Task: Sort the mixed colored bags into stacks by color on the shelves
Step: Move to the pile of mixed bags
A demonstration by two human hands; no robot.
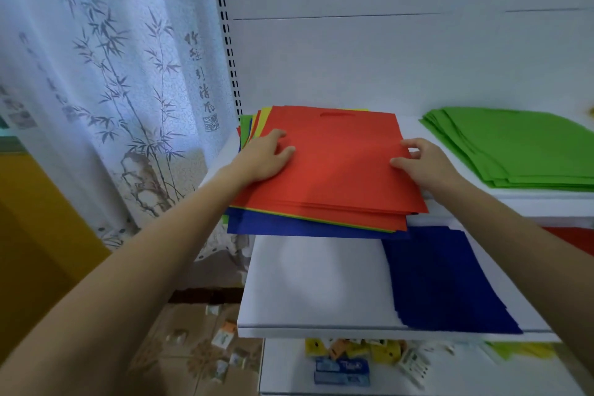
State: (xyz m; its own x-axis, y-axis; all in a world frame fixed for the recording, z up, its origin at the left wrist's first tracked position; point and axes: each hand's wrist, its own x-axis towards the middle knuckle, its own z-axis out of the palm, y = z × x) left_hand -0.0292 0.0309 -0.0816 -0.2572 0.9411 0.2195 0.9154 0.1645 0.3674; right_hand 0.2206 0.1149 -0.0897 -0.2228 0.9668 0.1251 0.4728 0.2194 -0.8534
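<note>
Left hand (266, 156) flat, fingers relaxed, on matte rectangular red bag (337, 167) atop mixed stack (289, 226); right hand (424, 161) pinches its edge. Right of right hand: green stack (520, 145).

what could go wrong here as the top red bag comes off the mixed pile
1. More red bags lie fanned under the top red bag; the right hand, pinching its right edge, may lift several.
2. The mixed pile seems to overhang the front of the upper shelf, so a pull toward the person might slide it off, though the left hand resting flat on top should help.
</note>
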